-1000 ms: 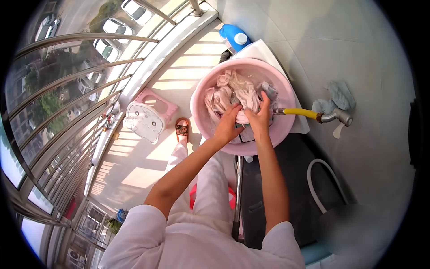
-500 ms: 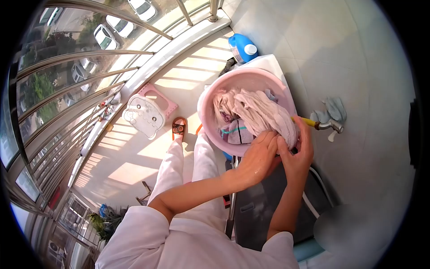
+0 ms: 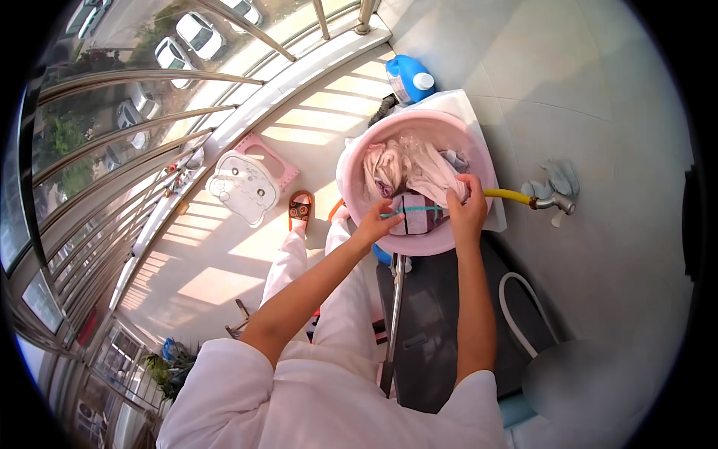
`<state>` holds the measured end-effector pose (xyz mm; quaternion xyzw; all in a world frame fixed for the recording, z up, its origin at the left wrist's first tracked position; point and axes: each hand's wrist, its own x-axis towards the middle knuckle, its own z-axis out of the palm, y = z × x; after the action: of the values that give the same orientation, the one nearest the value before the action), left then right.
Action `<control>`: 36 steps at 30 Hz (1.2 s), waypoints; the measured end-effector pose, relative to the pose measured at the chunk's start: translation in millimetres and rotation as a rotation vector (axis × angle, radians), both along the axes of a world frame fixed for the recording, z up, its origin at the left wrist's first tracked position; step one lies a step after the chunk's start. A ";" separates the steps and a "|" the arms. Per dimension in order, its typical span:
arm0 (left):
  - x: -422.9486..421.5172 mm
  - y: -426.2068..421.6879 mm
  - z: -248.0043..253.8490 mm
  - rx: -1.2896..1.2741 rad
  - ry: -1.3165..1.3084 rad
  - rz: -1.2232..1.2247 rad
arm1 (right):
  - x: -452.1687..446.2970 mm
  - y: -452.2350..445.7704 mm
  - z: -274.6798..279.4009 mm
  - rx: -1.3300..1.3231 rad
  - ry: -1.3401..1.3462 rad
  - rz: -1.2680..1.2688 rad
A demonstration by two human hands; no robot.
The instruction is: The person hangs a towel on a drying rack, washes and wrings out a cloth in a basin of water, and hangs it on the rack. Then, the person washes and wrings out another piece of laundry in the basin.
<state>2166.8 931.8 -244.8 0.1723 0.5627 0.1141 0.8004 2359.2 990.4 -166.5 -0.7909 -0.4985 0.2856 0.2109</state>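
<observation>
A pink basin (image 3: 357, 161) holds wet laundry and some water. Pinched at the basin's right side is the end of a pale pink cloth (image 3: 428, 166), with my right hand (image 3: 467, 206) closed on it. My left hand (image 3: 374, 223) is over the near left rim, its fingers apart, beside a grey and dark checked cloth (image 3: 413, 218) with a turquoise stripe. Whether those fingertips touch the checked cloth I cannot tell. Further left in the basin lies a bunched, pinkish-beige cloth (image 3: 383, 165).
A yellow hose (image 3: 508, 194) runs from a wall tap (image 3: 557, 202) to behind the basin. Behind stands a blue detergent bottle (image 3: 410, 78). A pink and white stool (image 3: 243, 187) is on the left floor, near the metal railing (image 3: 149, 77). A dark grey panel (image 3: 441, 322) lies below the basin.
Both hands held the gathered pink cloth at the near right rim. My left hand has let go and moved left; the cloth now lies lower, spread in the basin, its end in my right hand.
</observation>
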 end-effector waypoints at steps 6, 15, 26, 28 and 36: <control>42.4 -3.0 19.7 -0.538 -0.502 0.571 | -17.4 -44.1 138.8 0.200 0.379 -0.347; 85.9 23.7 -20.9 -0.621 -0.696 0.738 | -3.6 -143.9 134.2 0.026 0.651 -0.465; 92.1 24.9 103.4 -0.673 -0.607 0.693 | 18.2 -133.0 -82.3 -0.038 1.438 -0.860; 85.0 18.2 106.9 -0.691 -0.661 0.768 | -21.6 -110.9 -65.8 -0.023 1.390 -0.913; 45.4 4.6 92.5 -0.575 -0.759 0.700 | -1.3 -53.1 -69.5 0.039 1.956 -0.751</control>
<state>2212.2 936.4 -152.3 -0.3004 0.2688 0.2681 0.8750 2357.9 937.3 -236.0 -0.3153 0.1624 0.7088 0.6098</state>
